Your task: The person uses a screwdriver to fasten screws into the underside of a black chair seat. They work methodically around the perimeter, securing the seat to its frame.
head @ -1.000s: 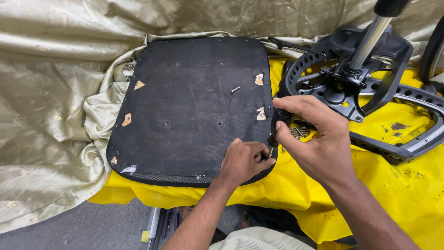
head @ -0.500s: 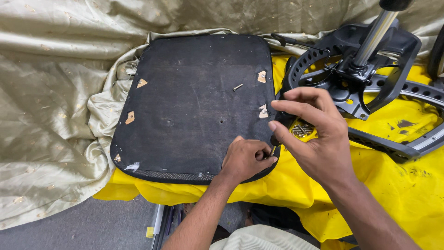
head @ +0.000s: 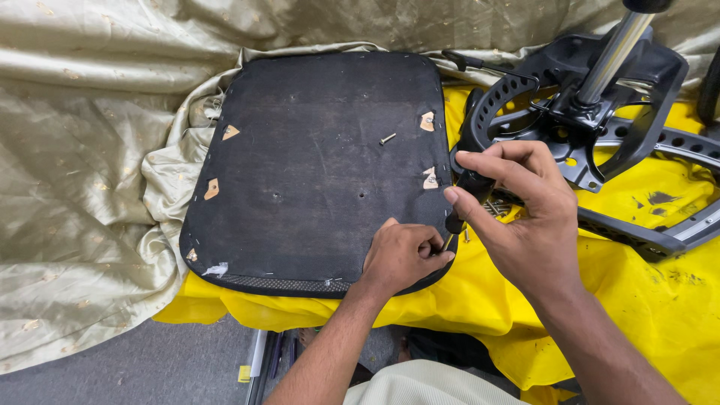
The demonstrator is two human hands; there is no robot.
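Near the lower right corner of the black seat panel [head: 322, 165], the left hand [head: 401, 255] is curled almost shut, its knuckles resting on the panel and its fingertips pinched together at the panel's edge around something too small to be made out. Just above it, the right hand [head: 517, 217] is closed around the dark handle of a screwdriver [head: 463, 201], which is held nearly upright with the thumb and forefinger wrapped near the top; the thin shaft is seen running down to meet the left fingertips, and its tip is hidden there. Both forearms are brought in from the bottom edge, the left one rising steeply, the right one angled in from the lower right. A loose screw [head: 387, 139] is seen lying on the panel, well apart from the hands. The panel is laid on a yellow sheet [head: 645, 300] beside a black chair base [head: 592, 112], partly cut off at the top, with olive cloth [head: 82, 187] bunched on the left.
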